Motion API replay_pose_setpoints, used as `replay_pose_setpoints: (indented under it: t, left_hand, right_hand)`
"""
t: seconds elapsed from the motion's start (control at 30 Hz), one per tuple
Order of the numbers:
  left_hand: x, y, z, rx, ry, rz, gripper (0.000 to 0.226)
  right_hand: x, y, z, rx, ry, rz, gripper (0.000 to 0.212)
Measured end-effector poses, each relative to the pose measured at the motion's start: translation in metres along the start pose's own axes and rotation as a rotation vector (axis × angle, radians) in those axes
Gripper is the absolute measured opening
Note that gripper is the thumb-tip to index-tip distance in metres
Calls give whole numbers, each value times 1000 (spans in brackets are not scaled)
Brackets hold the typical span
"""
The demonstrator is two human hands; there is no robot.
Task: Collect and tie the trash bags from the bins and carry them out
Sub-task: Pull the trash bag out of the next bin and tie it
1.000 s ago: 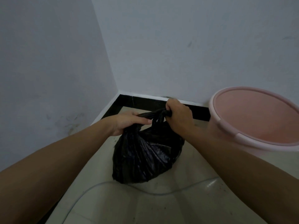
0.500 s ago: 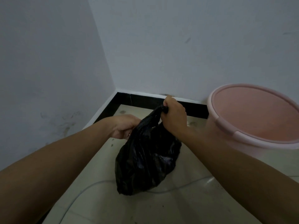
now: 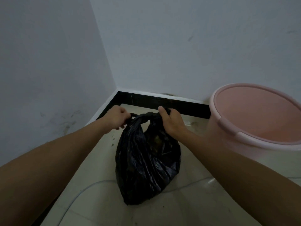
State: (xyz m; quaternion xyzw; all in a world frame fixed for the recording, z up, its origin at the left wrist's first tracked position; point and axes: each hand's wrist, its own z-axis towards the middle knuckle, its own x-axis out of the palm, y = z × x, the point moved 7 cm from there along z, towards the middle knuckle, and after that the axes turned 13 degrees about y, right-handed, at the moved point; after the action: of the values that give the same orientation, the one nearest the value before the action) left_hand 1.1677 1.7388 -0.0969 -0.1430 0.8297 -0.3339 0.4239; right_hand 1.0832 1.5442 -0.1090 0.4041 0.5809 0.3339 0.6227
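A full black trash bag hangs over the pale tiled floor in the corner of the room, its bottom touching or just above the tiles. My left hand grips the bag's left top end, my right hand grips the right top end. The two ends are pulled apart, with a twisted crossing of plastic between my fists. A gap below the crossing shows some rubbish inside. To the right stands a pink round bin, with no bag in it.
Two white walls meet in the corner ahead, with a black skirting strip along their base. The left wall is scuffed low down. A thin pale line curves across the floor tiles under the bag.
My left hand has come up from the bag's side and taken its left top end. Both hands now pull the ends apart, and the bag hangs lower and longer.
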Motion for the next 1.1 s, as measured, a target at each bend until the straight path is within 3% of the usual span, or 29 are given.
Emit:
replay_pose_setpoints:
  t: [0.1, 0.2, 0.27, 0.33, 0.4, 0.5, 0.6, 0.67, 0.9, 1.03, 1.1]
  left_hand:
    - [-28, 29, -2, -90, -113, 494, 18]
    - [-49, 75, -14, -286, -103, 530, 24]
    - [-54, 78, -17, -265, -163, 184, 29]
    - [-45, 65, -15, -167, -217, -497, 20]
    - [-28, 40, -5, -46, -132, -1019, 13]
    - [-10, 9, -4, 25, -73, -1239, 14]
    - [-10, 6, -8, 4, -130, -1101, 19]
    - [-19, 14, -8, -1, -179, -986, 26]
    - [-51, 50, -28, -111, -340, -616, 24]
    - [-30, 35, -20, -16, -188, -97, 14]
    - [-8, 32, -17, 1, -26, 175, 15]
  right_hand:
    - [-16, -25, -5, 128, -50, -254, 50]
    - [-24, -83, -14, 392, 147, -474, 38]
    - [-19, -109, -28, 547, 199, -160, 30]
    - [-13, -115, -35, 624, 50, 366, 25]
    - [-11, -100, -30, 564, -127, 800, 23]
    - [-7, -59, -14, 410, -217, 1312, 37]
    - [-1, -29, -6, 391, -291, 1527, 32]
    - [-3, -31, -4, 429, -330, 1478, 26]
    - [-16, -91, -19, 594, -415, 1214, 45]
    - [-29, -82, -15, 609, -415, 1080, 44]
    - [-33, -61, -11, 544, -393, 1062, 40]
